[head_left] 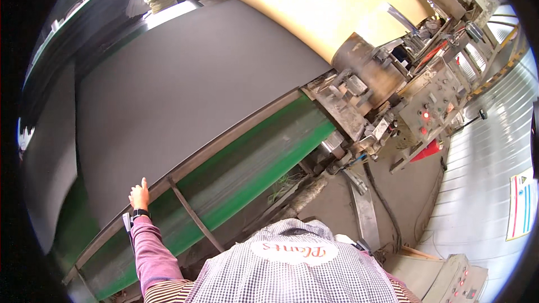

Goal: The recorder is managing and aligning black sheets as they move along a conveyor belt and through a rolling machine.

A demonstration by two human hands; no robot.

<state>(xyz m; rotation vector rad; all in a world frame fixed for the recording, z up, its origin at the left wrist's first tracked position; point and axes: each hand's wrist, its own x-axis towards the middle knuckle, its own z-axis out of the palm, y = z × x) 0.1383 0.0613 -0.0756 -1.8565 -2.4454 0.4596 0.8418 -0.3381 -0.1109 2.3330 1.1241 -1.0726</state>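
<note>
My left hand (pixel 139 195) reaches out to the near edge of a wide dark grey sheet (pixel 196 84), just over the metal side rail (pixel 230 131). Its thumb sticks out from the slightly bent fingers, and nothing shows in it. A dark band (pixel 140 212) circles the wrist, with a small pale piece (pixel 127 222) beside it. Under the sheet runs a green conveyor belt (pixel 252 160). My right hand is out of view; the checked apron (pixel 292 272) covers that side.
At the far end, yellowish sheet material (pixel 320 0) passes over a roller by a worn metal drum (pixel 368 70). A control panel (pixel 429 106) with red lights stands to the right. Another control box (pixel 460 280) sits at lower right. A cable (pixel 387 207) crosses the floor.
</note>
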